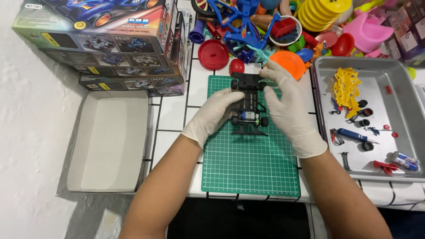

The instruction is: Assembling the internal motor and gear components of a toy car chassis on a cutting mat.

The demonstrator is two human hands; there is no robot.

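Observation:
A small black toy car chassis (249, 105) with wheels and a silver-blue motor sits on a green cutting mat (248, 163). My left hand (215, 113), in a white glove, grips the chassis from its left side. My right hand (285, 106), also gloved, holds its right side, with the fingers curled over the front end of the car.
A metal tray (394, 73) at the right holds a yellow parts frame (346, 88), black tyres, a blue screwdriver (352, 134) and small batteries. A heap of coloured plastic toys (283, 31) lies behind the mat. Stacked toy car boxes (110, 40) and an open cardboard lid (110, 141) are at left.

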